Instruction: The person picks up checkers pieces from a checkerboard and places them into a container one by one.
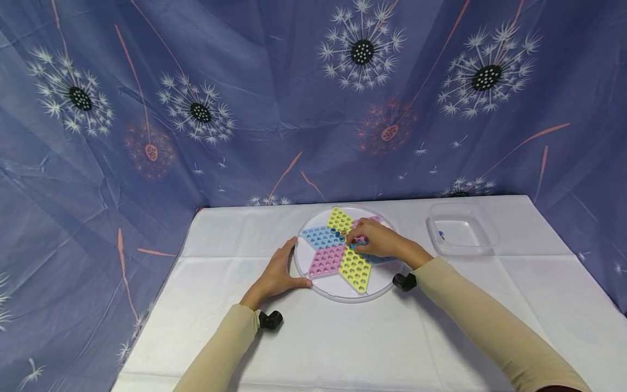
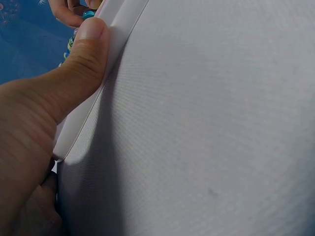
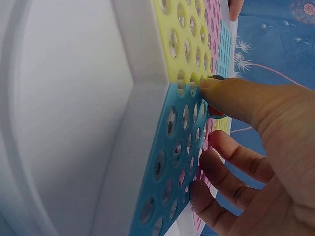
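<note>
In the clear plastic tub (image 1: pixel 462 251), off to the right of the board, I see a little blue marble (image 1: pixel 442 234) or two lying against the left side of the floor; they are too small for me to count. The tub is squarish with rounded corners, and its walls are see-through.

The round game board (image 1: pixel 382 277) lies before me on the white cloth (image 1: pixel 343 337), its raised rim smooth and pale. A six-pointed star of yellow, pink and blue diamonds fills it, each diamond pierced with rows of round holes. Near its centre sits a cluster of glossy marbles (image 1: pixel 338 234), mostly blue, with an orange one among them.

My right hand (image 1: pixel 377 239) is over the middle of the star, thumb and forefinger pinching a glassy marble (image 3: pixel 215 113) that shows red and teal; the other fingers bend loosely close to the blue holes. My left hand (image 1: pixel 279 272) lies spread along the board's left edge, thumb well apart from the fingers and touching the rim.

The cloth has a fine woven grain and flat creases. Behind it hangs a wrinkled blue fabric (image 1: pixel 274 109) printed with white and coral dandelions.
</note>
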A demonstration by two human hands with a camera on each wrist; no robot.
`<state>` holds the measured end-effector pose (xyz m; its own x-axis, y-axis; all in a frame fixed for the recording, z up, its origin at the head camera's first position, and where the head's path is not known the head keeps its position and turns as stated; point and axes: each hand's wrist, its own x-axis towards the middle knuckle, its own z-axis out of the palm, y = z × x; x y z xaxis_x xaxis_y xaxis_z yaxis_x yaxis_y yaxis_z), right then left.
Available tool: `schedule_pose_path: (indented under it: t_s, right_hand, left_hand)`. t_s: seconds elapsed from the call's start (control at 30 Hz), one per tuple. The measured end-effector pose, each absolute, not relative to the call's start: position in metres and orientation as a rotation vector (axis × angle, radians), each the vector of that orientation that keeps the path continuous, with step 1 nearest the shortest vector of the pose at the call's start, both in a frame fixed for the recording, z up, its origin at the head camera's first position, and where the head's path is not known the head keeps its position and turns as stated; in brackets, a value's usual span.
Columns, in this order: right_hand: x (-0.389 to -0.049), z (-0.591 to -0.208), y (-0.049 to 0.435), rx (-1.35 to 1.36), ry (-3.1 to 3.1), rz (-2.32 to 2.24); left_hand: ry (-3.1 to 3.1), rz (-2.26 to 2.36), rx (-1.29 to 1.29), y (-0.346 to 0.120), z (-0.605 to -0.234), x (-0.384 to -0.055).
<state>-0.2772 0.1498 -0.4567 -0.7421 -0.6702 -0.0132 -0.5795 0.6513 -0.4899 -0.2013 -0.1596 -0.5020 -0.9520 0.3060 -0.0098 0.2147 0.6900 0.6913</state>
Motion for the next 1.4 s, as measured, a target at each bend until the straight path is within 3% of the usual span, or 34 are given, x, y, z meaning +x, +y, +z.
schedule_pose_path:
  t_s: [0.7, 1.4]
  right_hand:
    - [-0.275, -0.453, 0.15, -1.07, 2.677, -0.713]
    - [-0.279, -0.419, 0.158, -1.137, 2.692, -1.006]
  left_hand:
    - [2.776, 1.117, 0.444, -0.16, -0.503, -0.201]
    - [2.773, 1.132, 0.422, -0.158, -0.501, -0.198]
